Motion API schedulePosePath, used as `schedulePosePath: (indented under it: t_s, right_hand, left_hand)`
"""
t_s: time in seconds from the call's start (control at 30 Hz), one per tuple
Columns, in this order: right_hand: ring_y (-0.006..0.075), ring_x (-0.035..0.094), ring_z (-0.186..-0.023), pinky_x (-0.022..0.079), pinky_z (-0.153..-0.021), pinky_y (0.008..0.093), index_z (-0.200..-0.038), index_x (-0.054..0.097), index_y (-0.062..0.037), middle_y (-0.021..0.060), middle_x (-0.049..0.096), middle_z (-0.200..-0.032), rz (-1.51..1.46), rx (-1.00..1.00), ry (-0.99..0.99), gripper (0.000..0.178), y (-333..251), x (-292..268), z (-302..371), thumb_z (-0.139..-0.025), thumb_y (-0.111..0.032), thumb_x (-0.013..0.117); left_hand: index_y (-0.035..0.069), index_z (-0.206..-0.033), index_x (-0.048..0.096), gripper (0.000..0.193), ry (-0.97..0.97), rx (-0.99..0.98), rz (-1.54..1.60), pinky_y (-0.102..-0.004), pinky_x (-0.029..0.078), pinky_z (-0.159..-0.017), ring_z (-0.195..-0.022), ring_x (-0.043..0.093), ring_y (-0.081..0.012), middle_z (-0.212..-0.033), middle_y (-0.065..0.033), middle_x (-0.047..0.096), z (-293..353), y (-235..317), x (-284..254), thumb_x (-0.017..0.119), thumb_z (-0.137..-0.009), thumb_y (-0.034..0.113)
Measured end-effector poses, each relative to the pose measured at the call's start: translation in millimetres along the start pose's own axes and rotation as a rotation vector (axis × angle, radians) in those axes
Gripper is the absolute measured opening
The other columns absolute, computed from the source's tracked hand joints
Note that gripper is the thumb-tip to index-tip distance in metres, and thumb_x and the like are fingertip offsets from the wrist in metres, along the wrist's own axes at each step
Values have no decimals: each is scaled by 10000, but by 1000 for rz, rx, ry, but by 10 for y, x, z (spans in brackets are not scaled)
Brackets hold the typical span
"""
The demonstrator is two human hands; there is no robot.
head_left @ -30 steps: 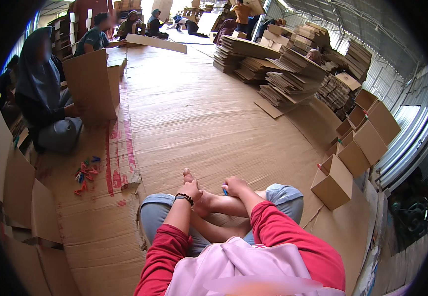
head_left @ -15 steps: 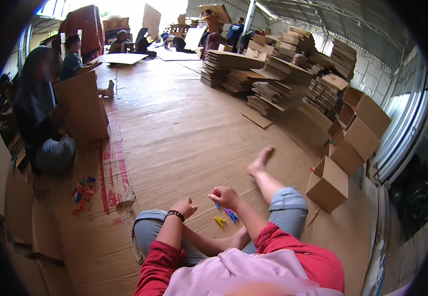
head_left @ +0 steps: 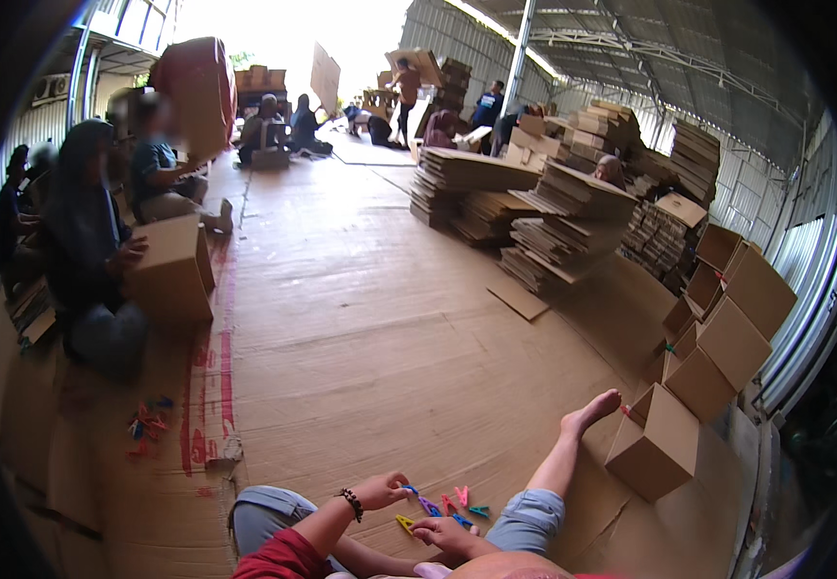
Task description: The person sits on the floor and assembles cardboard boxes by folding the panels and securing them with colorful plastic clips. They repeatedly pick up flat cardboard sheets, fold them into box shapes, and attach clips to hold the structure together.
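Note:
Several plastic clothespins lie loose on the cardboard-covered floor between my bent legs: a yellow clothespin (head_left: 405, 523), a purple clothespin (head_left: 427, 507), a pink one (head_left: 462, 495), a green one (head_left: 479, 511) and others in red and blue. My left hand (head_left: 380, 490), with a dark beaded bracelet at the wrist, is at the far left of this group. Its fingertips are closed on a small blue clothespin (head_left: 410, 489). Lower down, my right hand (head_left: 443, 533) reaches across the near side of the group, fingers stretched toward the yellow clothespin; nothing shows in it.
Formed cardboard boxes (head_left: 652, 439) lean in a column at my right. Stacks of flat cardboard (head_left: 573, 217) stand beyond. To my left a seated person (head_left: 90, 232) handles a box (head_left: 172, 270), near another clothespin pile (head_left: 148, 422). More people work farther back.
My view has tilted up. Both hands have come down to the clothespins, and my right hand has unfolded from a closed shape. The person at left has turned their box.

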State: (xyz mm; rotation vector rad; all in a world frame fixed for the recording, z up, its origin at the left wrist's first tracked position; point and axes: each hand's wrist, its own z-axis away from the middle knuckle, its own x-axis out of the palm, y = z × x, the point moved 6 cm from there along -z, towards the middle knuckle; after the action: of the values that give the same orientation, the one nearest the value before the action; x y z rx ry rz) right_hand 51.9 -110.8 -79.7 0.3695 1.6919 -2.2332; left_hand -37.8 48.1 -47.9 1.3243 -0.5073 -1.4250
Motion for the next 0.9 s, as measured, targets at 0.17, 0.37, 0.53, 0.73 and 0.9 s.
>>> schedulePosePath:
  t_s: [0.17,0.37,0.53,0.73,0.9]
  right_hand:
    - [59,569,-673,465,-618,237,-983,686,-52,-1,632,-728,-276,19,121,232,155,-132,-132,-945,-262,593]
    - [88,613,-775,516,-676,234,-1199,583,-69,25,647,-927,-506,126,264,298,453,-172,-396,-974,-259,537]
    - [214,645,-974,553,-859,336,-1284,468,-32,100,620,-1092,-946,115,248,376,574,-162,-433,-984,-258,485]
    - [210,623,-1044,537,-874,337,-1309,441,-50,107,589,-1170,-969,107,184,387,365,-192,-385,-981,-242,511]
    - [164,627,-987,528,-826,301,-1301,462,-82,67,598,-1146,-780,96,209,410,231,-215,-331,-950,-260,578]
  left_hand:
    - [68,-1240,520,402,-192,-152,282,-319,493,-809,-947,589,-145,-1058,-62,616,-170,-465,485,575,-944,334]
    - [40,-1190,550,312,-214,42,295,-287,487,-781,-893,567,-122,-1043,-39,610,-282,-681,801,552,-962,254]
    - [21,-1169,548,310,-55,-74,266,-294,505,-765,-909,588,-130,-1039,-78,622,-343,-676,649,557,-965,255]
    - [25,-1131,558,252,-10,-98,477,-262,520,-685,-755,619,-114,-941,-66,649,-305,-527,581,599,-938,180]
    - [40,-1107,584,222,55,-59,343,-273,512,-678,-755,616,-115,-880,-45,660,-248,-420,485,617,-922,157]
